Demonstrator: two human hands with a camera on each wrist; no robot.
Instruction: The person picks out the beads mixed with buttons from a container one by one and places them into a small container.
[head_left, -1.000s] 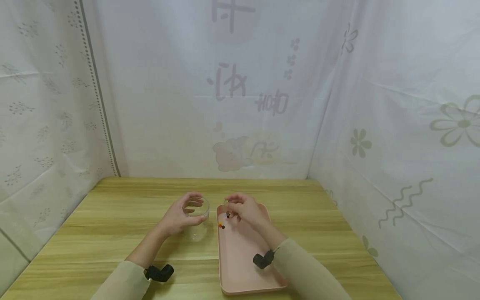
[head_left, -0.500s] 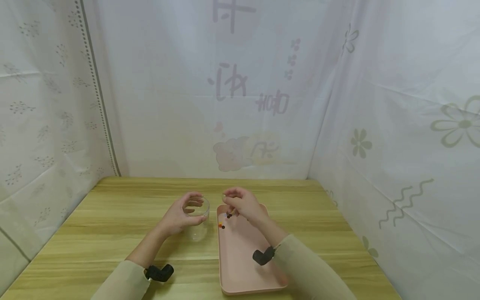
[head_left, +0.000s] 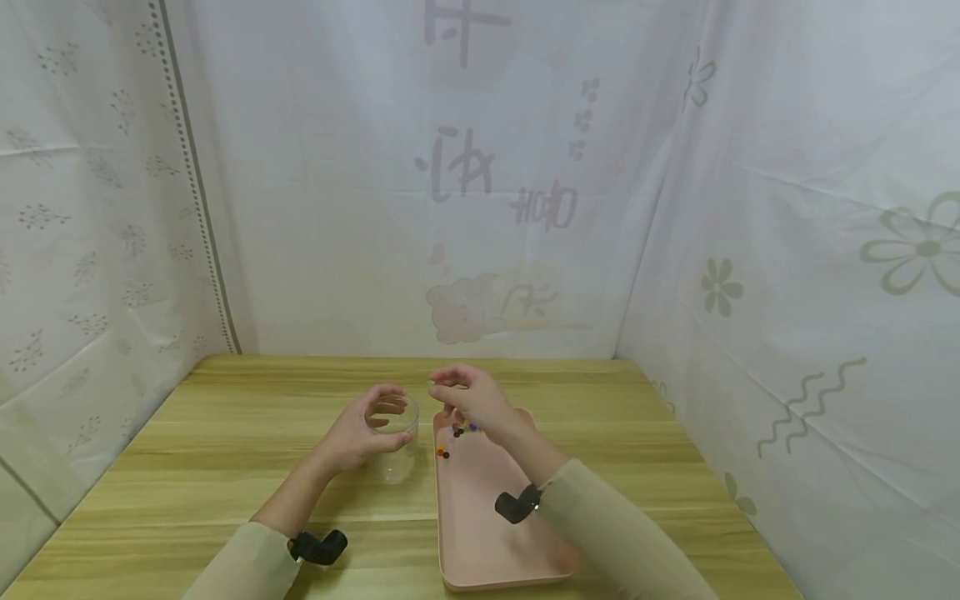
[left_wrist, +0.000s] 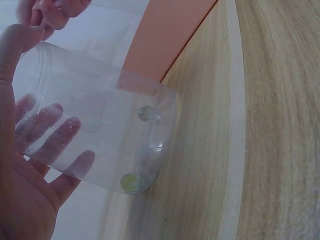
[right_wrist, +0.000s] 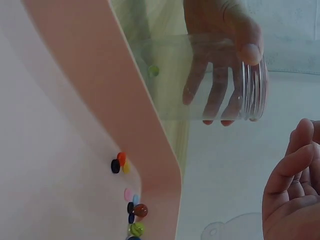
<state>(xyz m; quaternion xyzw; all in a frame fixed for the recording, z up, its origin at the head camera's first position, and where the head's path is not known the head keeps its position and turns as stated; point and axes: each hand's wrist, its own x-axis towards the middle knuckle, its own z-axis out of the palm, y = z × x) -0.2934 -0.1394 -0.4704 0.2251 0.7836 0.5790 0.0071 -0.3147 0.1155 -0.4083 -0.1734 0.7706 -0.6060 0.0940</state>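
My left hand (head_left: 354,435) grips a clear plastic jar (head_left: 393,461) near its open rim, fingers on one side and thumb on the other. Inside at the bottom, a clear glass marble (left_wrist: 146,113) and a yellowish marble (left_wrist: 129,182) show in the left wrist view. Between thumb and fingertips, my right hand (head_left: 480,407) pinches a small pale marble, mostly hidden by the fingers, above the tray's far left corner and just right of the jar's mouth. Its fingers are curled in the right wrist view.
A pink tray (head_left: 487,517) stands right of the jar. In its far left corner lie a black button (right_wrist: 115,166), an orange button (right_wrist: 121,159), a brown marble (right_wrist: 141,210), a green marble (right_wrist: 136,229) and several other small pieces. Patterned cloth (head_left: 375,208) hangs behind the wooden table (head_left: 225,467).
My right hand has risen from the tray's corner and moved left towards the jar's mouth, uncovering more small pieces in the tray. The left hand and jar have stayed put.
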